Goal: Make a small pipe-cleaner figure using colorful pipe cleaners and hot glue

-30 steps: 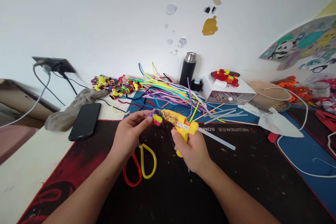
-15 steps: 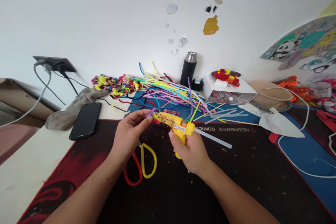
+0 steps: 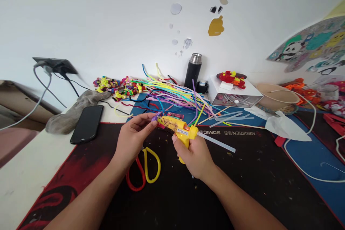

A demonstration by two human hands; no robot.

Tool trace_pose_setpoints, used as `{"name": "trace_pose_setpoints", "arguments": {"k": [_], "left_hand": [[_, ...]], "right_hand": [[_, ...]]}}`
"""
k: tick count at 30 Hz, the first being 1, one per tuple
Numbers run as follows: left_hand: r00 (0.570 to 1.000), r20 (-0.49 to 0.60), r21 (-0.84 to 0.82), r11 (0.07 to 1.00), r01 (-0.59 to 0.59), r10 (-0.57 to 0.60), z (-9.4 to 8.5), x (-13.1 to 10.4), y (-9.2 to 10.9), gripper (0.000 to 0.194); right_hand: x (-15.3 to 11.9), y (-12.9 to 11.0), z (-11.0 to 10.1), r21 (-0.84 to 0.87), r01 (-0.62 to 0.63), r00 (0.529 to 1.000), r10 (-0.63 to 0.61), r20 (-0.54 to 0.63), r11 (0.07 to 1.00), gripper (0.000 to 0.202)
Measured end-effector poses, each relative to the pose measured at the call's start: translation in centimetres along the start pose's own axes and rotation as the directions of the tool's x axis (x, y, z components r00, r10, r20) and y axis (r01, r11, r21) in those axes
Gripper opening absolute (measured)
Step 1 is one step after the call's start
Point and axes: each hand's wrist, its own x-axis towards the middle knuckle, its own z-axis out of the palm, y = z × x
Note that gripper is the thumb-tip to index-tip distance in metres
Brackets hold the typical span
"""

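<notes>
My right hand (image 3: pixel 198 154) is closed around the handle of a yellow glue gun (image 3: pixel 175 124). A translucent glue stick (image 3: pixel 217 142) juts out of its back end toward the right. Between the thumb and fingers of my left hand (image 3: pixel 132 136) is a small purple fuzzy piece (image 3: pixel 155 117), mostly covered by the fingers. The gun's nozzle meets this piece or sits right beside it; I cannot tell which. Below my left hand lie scissors (image 3: pixel 145 167) with one red and one yellow handle, their blades hidden.
Many coloured pipe cleaners (image 3: pixel 175 93) lie behind my hands, near small colourful fuzzy figures (image 3: pixel 129 88). A phone (image 3: pixel 87 124) rests at left. Behind stand a black thermos (image 3: pixel 193 72) and a white drawer box (image 3: pixel 215 95). Spare glue sticks (image 3: pixel 234 118) and a white cable (image 3: pixel 299 172) lie at right.
The glue gun has shifted very slightly left, its nozzle staying close to the purple piece. Both hands keep their grip; the rest looks the same.
</notes>
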Motion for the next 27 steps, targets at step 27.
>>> {"name": "trace_pose_setpoints", "arguments": {"k": [27], "left_hand": [[1.000,-0.003,-0.009,1.000,0.008,-0.008,-0.07,-0.06,-0.07,0.037]], "right_hand": [[0.09,-0.19,-0.08,-0.017,-0.001,1.000,0.001,0.000,1.000,0.037]]}}
